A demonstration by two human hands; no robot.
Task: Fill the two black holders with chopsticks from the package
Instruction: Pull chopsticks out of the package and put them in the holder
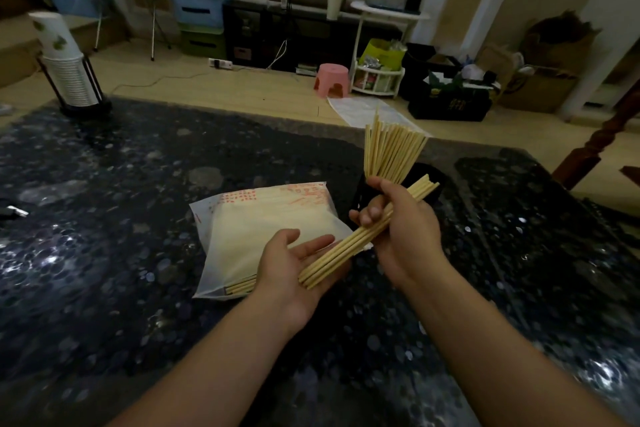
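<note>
Nearest the camera, 2 bare forearms reach up from the bottom edge over a dark speckled table. The left hand, just below the middle of the frame, lies palm up with its fingers straight and relaxed; the lower ends of a bundle of chopsticks rest across its palm. The right hand, to the right of it, has its fingers curled round the middle of that same bundle, which slants up toward the right.

Just beyond the left hand, the package lies flat on the table, a translucent bag with red print along its far edge. More chopsticks show through it, and some ends poke out at its near left corner.

Behind the right hand, a black holder stands on the table, mostly hidden by the fingers. A fan of chopsticks rises from it, spreading toward the upper right. Only this 1 holder can be made out.

In the upper left of the frame, a stack of paper cups sits in a black rack at the table's far edge. Beyond the table, near the upper middle, a pink stool stands on the wooden floor.
</note>
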